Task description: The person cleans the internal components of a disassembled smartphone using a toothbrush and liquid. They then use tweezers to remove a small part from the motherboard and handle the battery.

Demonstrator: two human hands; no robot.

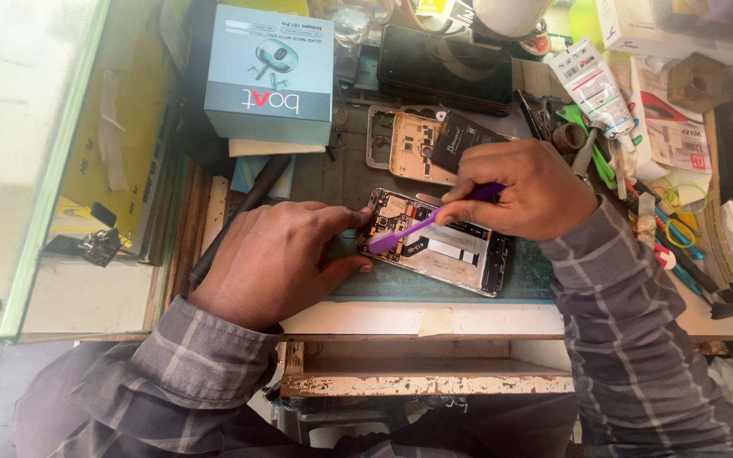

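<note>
In the head view, an opened smartphone with its back cover removed is seen lying flat on a dark green mat on the cluttered desk. Its left end is steadied by the left hand, thumb and fingers pressed against its edge. A slim purple plastic brush is pinched in the clenched fingers of the right hand, its tip resting on the exposed circuit board. A second gold-coloured phone frame lies just behind, and a blue-grey cardboard box is stood farther back.

I'm at what looks like a phone repair bench: opened phones, scattered tools, glue tubes.
</note>
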